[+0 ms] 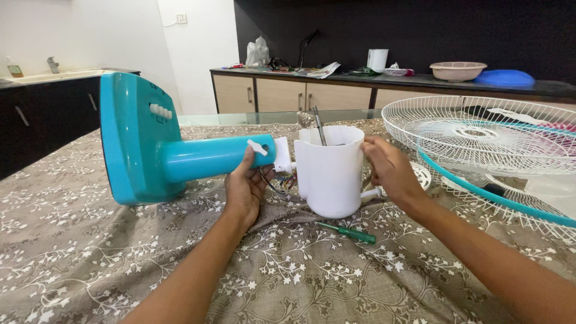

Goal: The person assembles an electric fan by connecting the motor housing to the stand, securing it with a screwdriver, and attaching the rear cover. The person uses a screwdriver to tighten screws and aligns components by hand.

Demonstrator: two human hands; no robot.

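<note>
A teal table-fan stand (144, 141) lies on its side on the floral cloth, its base to the left and its neck pointing right. My left hand (245, 187) grips the end of that neck from below, by a small white knob. The white motor housing (329, 171) sits at the neck's tip, with loose coloured wires showing between them. My right hand (389, 169) holds the housing's right side. A metal screwdriver shaft (318, 126) sticks up out of the housing's top.
A green-handled screwdriver (350, 233) lies on the cloth in front of the housing. White wire fan guards (480, 135) with a teal rim lie to the right. Behind stands a counter (390, 81) with bowls, a cup and bags; a sink is at far left.
</note>
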